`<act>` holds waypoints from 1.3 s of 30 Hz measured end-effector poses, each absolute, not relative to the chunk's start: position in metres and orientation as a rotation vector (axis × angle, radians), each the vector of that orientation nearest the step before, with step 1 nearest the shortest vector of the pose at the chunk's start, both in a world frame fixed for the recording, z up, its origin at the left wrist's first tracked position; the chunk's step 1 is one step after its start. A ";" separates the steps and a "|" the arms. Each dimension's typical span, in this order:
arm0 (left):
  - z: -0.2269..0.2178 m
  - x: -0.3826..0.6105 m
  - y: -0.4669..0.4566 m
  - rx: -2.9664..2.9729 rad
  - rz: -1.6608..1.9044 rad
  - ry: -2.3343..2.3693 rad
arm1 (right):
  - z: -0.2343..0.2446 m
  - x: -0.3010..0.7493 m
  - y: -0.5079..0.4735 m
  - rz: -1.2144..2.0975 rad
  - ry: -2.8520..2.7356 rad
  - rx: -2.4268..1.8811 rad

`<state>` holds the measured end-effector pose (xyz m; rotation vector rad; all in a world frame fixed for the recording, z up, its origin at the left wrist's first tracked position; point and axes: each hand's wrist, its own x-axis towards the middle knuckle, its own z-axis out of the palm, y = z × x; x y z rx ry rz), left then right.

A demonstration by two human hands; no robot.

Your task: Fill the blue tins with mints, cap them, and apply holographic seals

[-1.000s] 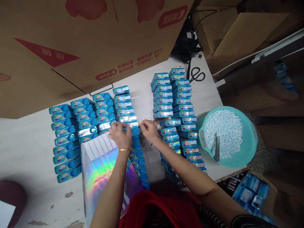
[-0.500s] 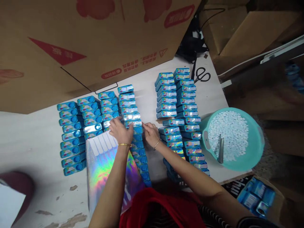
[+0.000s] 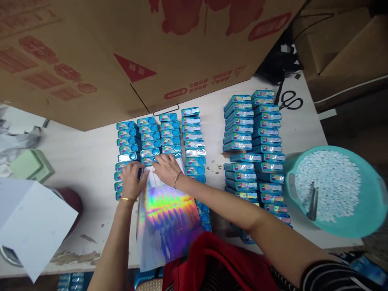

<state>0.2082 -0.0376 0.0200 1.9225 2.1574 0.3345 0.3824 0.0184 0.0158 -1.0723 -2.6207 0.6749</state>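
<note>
A shiny rainbow sticker sheet [image 3: 171,214], with bare white strips at its upper end, lies over part of the rows of small blue tins. At its upper left corner is my left hand [image 3: 132,179], thumb and fingers closed on the edge. My right hand [image 3: 167,169] has its fingers bent over the sheet's upper edge, gripping there; the fingertips are partly hidden. Beyond the hands stand blue tins [image 3: 169,132] in several columns. The column [image 3: 195,160] just right of the sheet has silvery strips on its far tins.
More blue tins with strips [image 3: 241,137] stand in two columns to the right. A teal basin [image 3: 371,210] of white pellets holds a metal scoop [image 3: 313,206]. Black scissors [image 3: 291,101] lie behind. A large carton [image 3: 100,97] borders the table's back; white card [image 3: 33,226] is at left.
Both hands have moved from the tin column right of the sheet to the sheet's upper edge. The view has shifted left, showing more of the table's left side.
</note>
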 end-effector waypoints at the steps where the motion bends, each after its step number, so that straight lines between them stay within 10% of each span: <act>1: 0.020 0.208 -0.037 1.918 0.354 2.124 | 0.013 0.381 0.019 0.672 -2.633 -1.058; 17: 0.060 0.170 -0.014 1.901 0.295 1.809 | 0.024 0.389 0.047 0.855 -2.567 -1.078; 39: 0.007 0.196 -0.067 2.246 0.249 1.990 | -0.005 0.350 0.040 0.735 -2.696 -1.060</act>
